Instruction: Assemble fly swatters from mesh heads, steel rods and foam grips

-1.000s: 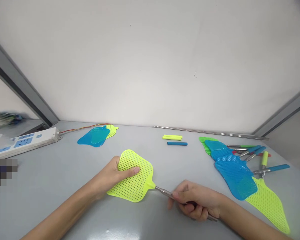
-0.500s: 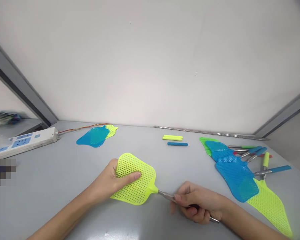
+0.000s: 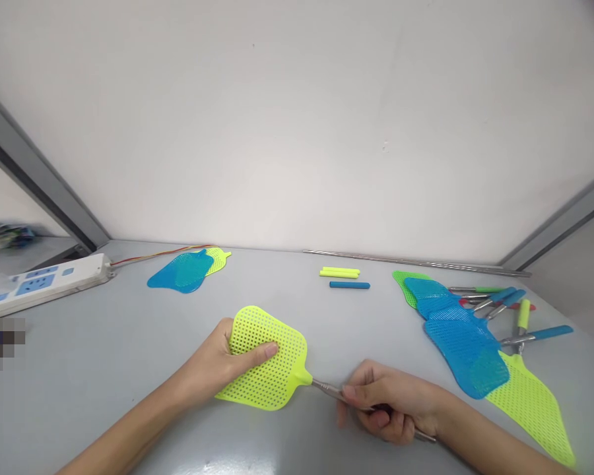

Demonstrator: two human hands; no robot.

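A yellow-green perforated fly swatter head (image 3: 272, 359) is pinched in my left hand (image 3: 232, 359), the thumb lying flat across its face. Its narrow neck joins a thin metal rod (image 3: 324, 387) that points right. My right hand (image 3: 389, 402) has its fingers wrapped round that rod, and the rod's bare end sticks out below the palm. Part of the rod is hidden inside the right fingers. Beyond my hands lie two yellow sleeves (image 3: 340, 272) and a blue sleeve (image 3: 349, 285).
Several fly swatters with blue (image 3: 460, 349), green and yellow heads overlap at the right. A blue swatter head (image 3: 181, 272) partly covers a yellow one (image 3: 220, 260) at back left. Metal rods (image 3: 416, 263) lie along the wall. A white power strip (image 3: 74, 274) stands at left.
Both hands keep the same grip on the swatter head and rod. The view has shifted very slightly; otherwise hardly anything differs.
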